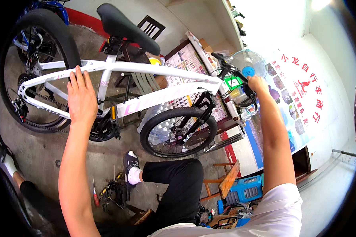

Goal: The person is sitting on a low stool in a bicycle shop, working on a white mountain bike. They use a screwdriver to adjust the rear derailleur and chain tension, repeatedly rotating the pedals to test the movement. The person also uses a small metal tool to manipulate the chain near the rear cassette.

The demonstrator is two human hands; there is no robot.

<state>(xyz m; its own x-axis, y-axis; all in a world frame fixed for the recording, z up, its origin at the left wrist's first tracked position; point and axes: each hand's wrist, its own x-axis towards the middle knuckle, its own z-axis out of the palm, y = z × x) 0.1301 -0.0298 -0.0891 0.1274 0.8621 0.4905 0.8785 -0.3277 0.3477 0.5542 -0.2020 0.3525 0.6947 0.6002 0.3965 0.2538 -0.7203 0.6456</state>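
Observation:
A white bicycle (154, 71) stands across the view in front of me, its rear wheel (7, 79) at the left and its front wheel (144, 136) nearer the middle. My left hand (83, 96) lies flat with fingers stretched out over the rear part of the frame, close to the rear tyre. At the right, my right hand (258, 84) is closed round the end of the black handlebar (238, 74). The black saddle (126, 28) rises above the frame, between the two hands. Below the frame hangs a pedal (114, 113) beside the crank.
On the concrete floor lie a red-handled screwdriver (95, 198) and a heap of tools (116, 191). A wooden stool (229, 179) and a blue plastic crate (247, 189) stand at lower right. Behind the handlebar are a fan (248, 71) and a cabinet. Another bicycle (63, 14) stands at upper left.

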